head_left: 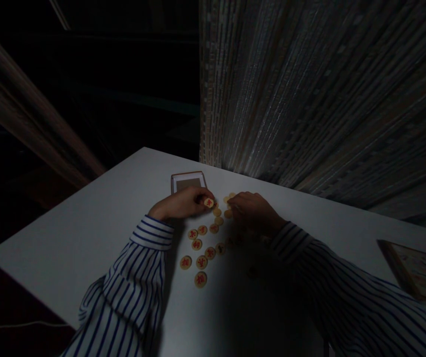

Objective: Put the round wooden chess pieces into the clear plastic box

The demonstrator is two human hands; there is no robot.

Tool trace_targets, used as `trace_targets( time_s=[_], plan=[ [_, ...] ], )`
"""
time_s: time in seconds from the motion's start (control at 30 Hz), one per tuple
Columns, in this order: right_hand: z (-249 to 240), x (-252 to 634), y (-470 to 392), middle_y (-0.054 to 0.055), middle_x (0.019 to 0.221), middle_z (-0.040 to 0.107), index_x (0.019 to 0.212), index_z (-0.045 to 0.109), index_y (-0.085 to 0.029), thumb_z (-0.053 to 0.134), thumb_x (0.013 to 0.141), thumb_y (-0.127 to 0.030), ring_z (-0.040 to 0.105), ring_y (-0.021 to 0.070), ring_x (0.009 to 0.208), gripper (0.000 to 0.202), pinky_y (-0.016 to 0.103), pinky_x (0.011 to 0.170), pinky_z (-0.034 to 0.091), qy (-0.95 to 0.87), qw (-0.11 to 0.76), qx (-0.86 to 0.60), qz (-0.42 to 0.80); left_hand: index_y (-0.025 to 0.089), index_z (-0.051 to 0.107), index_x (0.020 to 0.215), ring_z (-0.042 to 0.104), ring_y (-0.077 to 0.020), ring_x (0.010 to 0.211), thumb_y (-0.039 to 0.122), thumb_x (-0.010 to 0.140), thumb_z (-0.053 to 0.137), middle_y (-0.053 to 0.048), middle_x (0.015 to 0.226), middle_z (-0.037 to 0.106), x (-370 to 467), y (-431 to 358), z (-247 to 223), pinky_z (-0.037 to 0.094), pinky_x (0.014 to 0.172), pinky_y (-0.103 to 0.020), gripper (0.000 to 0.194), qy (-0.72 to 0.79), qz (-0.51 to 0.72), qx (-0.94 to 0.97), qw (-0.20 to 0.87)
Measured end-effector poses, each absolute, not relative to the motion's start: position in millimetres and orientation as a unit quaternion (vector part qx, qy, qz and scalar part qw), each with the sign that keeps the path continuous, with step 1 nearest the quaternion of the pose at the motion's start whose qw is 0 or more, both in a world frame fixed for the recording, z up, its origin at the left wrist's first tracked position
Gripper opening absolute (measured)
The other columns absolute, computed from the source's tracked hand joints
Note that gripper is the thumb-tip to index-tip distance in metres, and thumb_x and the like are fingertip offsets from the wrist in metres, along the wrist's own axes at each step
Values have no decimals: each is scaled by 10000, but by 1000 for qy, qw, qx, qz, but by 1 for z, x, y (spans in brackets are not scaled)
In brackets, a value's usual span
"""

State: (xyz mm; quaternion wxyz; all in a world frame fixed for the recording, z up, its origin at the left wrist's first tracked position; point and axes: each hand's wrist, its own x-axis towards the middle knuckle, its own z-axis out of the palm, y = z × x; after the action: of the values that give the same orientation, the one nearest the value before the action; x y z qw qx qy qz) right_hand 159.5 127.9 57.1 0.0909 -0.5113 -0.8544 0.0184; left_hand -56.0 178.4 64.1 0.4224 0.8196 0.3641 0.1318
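Observation:
My left hand [186,203] pinches a round yellowish piece with a red character [209,203], just in front of a shallow tray [173,182]. To its right, my right hand [253,210] is bent low over the white table, its fingertips beside pale round pieces [228,213]; whether it grips one is hidden. More pieces lie between and below the hands, several with red characters, such as one [200,279] nearest me and one [185,263] at the left. Pieces under my right forearm sit in dark shadow.
The white table [86,228] has its back edge near a hanging string curtain [272,99]. A flat framed board or lid [421,272] with a printed picture lies at the right, beyond my right sleeve. A thin cable [19,326] runs at the lower left, off the table.

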Motion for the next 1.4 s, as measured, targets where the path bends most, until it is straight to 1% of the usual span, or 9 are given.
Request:
trace_targets(
  time_s=[0.23,0.4,0.6,0.8,1.03,1.17,1.4],
  plan=[
    [57,162,128,81,1012,628,1063,596,-167,413,837,-203,549,185,891,293,303,748,354,-858,99,-504,15,98,560,976,512,-119,678,331,803,472,-58,829,603,-56,176,69,410,598,-243,303,357,114,824,426],
    [55,163,129,84,995,631,1042,606,-164,424,826,-192,552,188,874,284,306,728,359,-860,93,-501,4,118,551,960,522,-128,696,354,800,477,-58,847,613,-59,178,65,400,602,-241,295,364,98,823,425],
    [60,163,128,84,1027,632,1060,603,-161,420,831,-192,551,189,897,294,307,756,356,-856,80,-511,7,133,551,919,511,-123,660,358,785,495,-26,784,598,-62,181,62,380,582,-233,268,380,88,834,391],
    [63,167,126,78,1042,632,1054,607,-163,430,829,-193,552,195,925,287,311,776,360,-848,77,-525,7,139,617,844,476,-118,610,361,788,481,-8,706,579,-62,180,65,337,549,-229,266,372,42,863,340],
    [62,178,131,81,1023,640,1045,618,-164,439,827,-226,553,194,918,289,316,805,365,-838,84,-540,-5,155,651,920,497,-121,607,352,777,515,-5,693,603,-60,182,62,335,544,-218,279,375,25,869,321],
    [65,185,133,83,1020,648,1026,630,-150,432,828,-222,559,197,932,289,316,824,375,-830,99,-549,-11,152,662,882,501,-119,590,346,776,525,-2,657,599,-58,183,62,335,535,-213,260,376,2,872,312],
    [70,189,133,82,991,663,1000,643,-138,431,823,-206,575,194,923,284,314,826,390,-821,107,-561,-20,162,667,865,525,-127,618,329,773,536,-10,688,630,-57,183,60,346,558,-222,231,377,-7,878,295]
  ],
)
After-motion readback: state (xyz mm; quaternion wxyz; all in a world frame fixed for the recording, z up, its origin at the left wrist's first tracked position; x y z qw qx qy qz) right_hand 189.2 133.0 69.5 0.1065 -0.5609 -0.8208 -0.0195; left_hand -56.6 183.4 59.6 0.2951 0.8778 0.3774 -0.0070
